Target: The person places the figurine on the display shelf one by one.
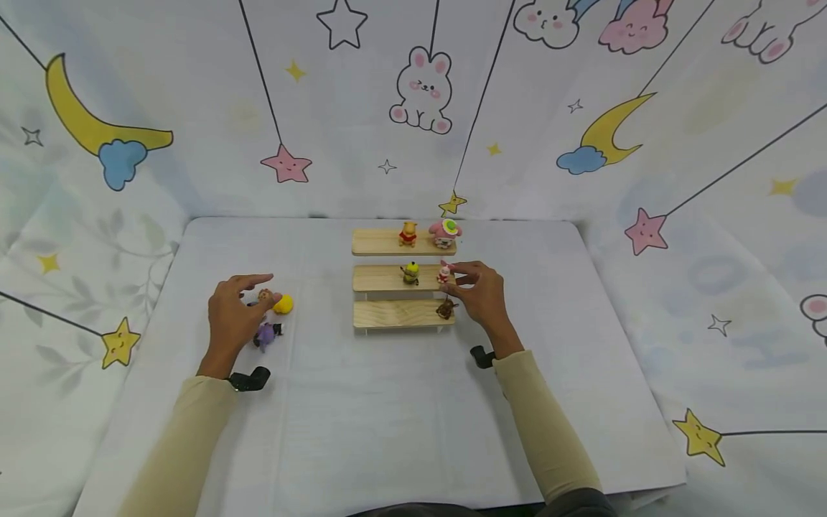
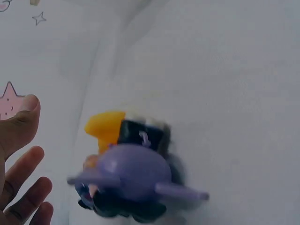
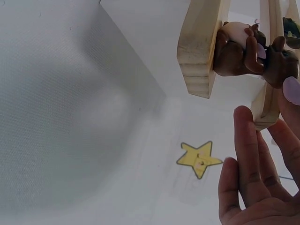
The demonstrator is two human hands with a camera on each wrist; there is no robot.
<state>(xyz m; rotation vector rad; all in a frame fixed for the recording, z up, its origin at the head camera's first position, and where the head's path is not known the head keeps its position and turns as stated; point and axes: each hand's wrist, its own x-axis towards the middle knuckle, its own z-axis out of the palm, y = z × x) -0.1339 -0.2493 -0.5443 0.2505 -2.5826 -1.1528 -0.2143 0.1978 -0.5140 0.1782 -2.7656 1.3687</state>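
Observation:
At the right end of a wooden three-step stand's middle step [image 1: 381,278], my right hand [image 1: 481,291] pinches a small pink figurine [image 1: 443,272] between thumb and index finger. Its other fingers extend beside the step in the right wrist view, where the pink figurine cannot be seen. Just below, a brown animal figurine [image 3: 232,54] sits on the lowest step [image 1: 394,314]. My left hand [image 1: 232,312], thumb and index finger apart, hovers near a loose group of toys: a purple figurine [image 2: 136,171], a yellow piece [image 1: 283,304] and a brownish figurine [image 1: 264,294] partly hidden.
The top step [image 1: 375,243] bears a yellow bear figurine in a red shirt [image 1: 408,234] and a pink figurine with a green-and-white top [image 1: 446,233]. A figurine with a yellow-green head [image 1: 410,272] stands on the middle step. A white cloth [image 1: 362,416] covers the table.

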